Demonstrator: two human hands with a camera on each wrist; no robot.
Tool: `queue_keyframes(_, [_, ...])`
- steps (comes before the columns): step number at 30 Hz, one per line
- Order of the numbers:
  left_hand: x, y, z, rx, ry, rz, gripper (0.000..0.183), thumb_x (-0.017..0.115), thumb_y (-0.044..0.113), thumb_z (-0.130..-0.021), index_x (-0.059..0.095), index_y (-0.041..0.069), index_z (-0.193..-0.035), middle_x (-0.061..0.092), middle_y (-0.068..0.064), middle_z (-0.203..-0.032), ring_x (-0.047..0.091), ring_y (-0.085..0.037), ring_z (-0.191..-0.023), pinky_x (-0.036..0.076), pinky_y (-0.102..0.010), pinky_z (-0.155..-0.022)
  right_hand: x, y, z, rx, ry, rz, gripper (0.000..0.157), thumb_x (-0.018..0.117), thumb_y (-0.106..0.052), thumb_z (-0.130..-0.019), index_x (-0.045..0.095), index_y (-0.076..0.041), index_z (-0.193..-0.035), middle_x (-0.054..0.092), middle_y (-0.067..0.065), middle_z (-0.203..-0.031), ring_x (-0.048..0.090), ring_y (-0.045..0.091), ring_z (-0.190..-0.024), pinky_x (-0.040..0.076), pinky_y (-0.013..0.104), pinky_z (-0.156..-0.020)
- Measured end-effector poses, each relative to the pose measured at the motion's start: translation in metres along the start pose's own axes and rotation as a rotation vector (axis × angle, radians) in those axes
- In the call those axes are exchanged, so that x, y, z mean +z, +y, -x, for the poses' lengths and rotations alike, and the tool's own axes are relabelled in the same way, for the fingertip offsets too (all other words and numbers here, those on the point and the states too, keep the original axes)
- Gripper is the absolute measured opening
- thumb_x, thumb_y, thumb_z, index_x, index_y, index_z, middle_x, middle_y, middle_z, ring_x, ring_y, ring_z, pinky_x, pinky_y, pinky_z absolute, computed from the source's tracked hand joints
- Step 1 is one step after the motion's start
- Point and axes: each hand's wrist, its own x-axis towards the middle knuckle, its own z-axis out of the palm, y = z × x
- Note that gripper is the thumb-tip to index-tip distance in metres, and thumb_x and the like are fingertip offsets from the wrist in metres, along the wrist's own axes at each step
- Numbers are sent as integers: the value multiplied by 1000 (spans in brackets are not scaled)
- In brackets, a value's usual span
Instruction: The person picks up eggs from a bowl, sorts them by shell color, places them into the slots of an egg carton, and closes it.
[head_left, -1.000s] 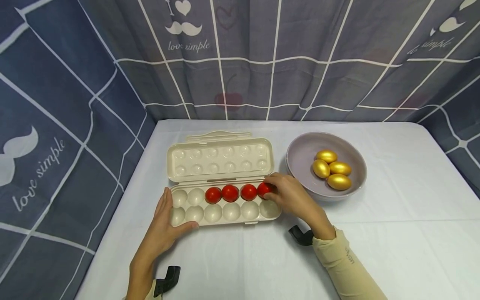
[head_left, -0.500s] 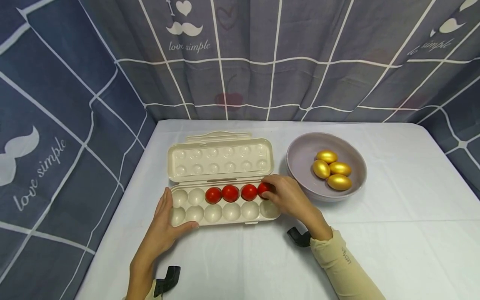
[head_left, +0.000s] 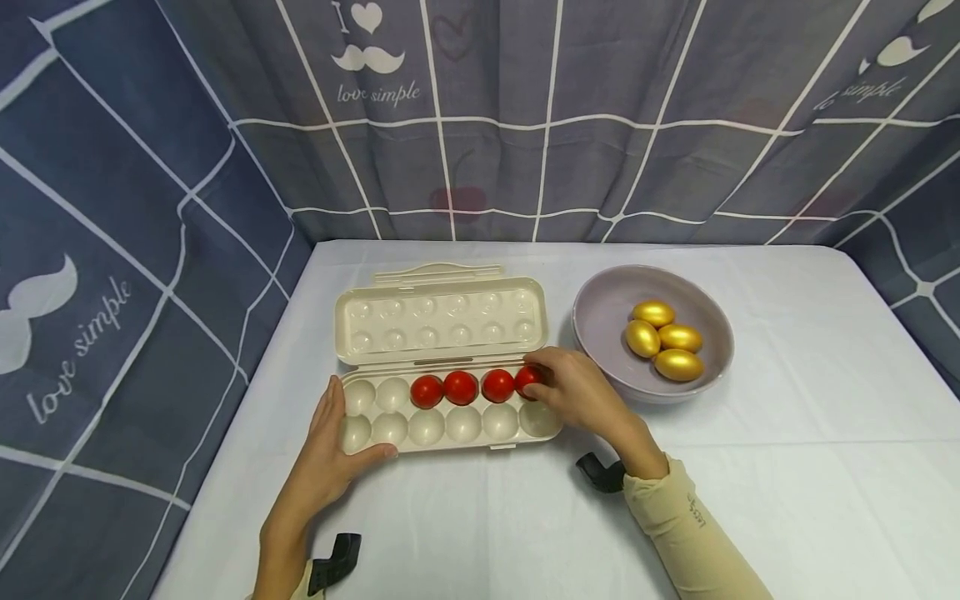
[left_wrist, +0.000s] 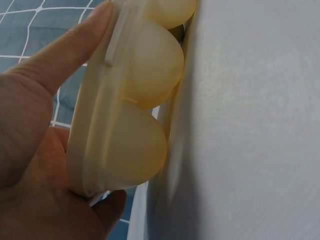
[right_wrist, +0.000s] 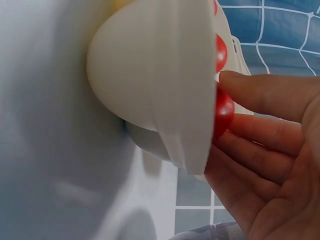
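An open cream egg carton (head_left: 446,450) lies on the white table, its dimpled lid (head_left: 442,308) folded back. My left hand (head_left: 330,450) holds the carton's left end, thumb along the front edge and fingers by the side, as the left wrist view also shows. Several red eggs (head_left: 461,387) sit side by side in the back row of cups. At that row's right end my right hand (head_left: 577,392) pinches the last red egg (right_wrist: 223,112) between thumb and fingers; the fingers partly hide it. In the right wrist view the egg sits at the carton's rim.
A mauve bowl (head_left: 600,325) with several golden eggs (head_left: 678,364) stands right of the carton, close beyond the right hand. Dark checked cloth (head_left: 495,158) hangs behind and at the sides of the table. A black wrist mount (head_left: 600,472) sits at each wrist.
Hardly anything differs. My right hand and forearm have shifted very slightly while staying at the same red egg; the left hand, carton and bowl are where they were.
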Motion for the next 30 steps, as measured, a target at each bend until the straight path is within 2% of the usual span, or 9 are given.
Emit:
queue_keyframes(7, [0, 0, 0, 1, 2, 0, 126, 87, 38, -74, 0, -2, -156, -5, -22, -162, -5, -37, -148, 7, -63, -114, -9, 0, 2, 31, 23, -91, 36, 79, -9, -82, 70, 0, -115, 71, 10, -109, 66, 27, -97, 50, 45, -88])
queue_keyframes(18, [0, 0, -1, 1, 0, 6, 125, 87, 37, -74, 0, -3, -155, -4, -22, -162, -5, -37, -148, 7, -63, -113, -20, 3, 4, 73, 52, -268, 45, 79, -9, -83, 65, 4, -124, 65, 16, -124, 62, 40, -110, 47, 50, -96])
queue_keyframes(24, [0, 1, -1, 4, 0, 3, 125, 87, 37, -74, 0, -3, -155, -4, -22, -162, -5, -38, -148, 7, -63, -114, -24, 5, 4, 77, 87, -361, 49, 79, -5, -82, 62, 6, -126, 62, 19, -127, 59, 39, -117, 45, 45, -101])
queue_keyframes(30, [0, 1, 0, 5, 0, 0, 125, 87, 37, -74, 0, -3, -155, -4, -23, -162, -5, -38, -148, 7, -63, -114, -34, 7, 6, 104, 146, -422, 51, 81, -8, -82, 63, 4, -128, 62, 18, -128, 58, 32, -120, 44, 41, -102])
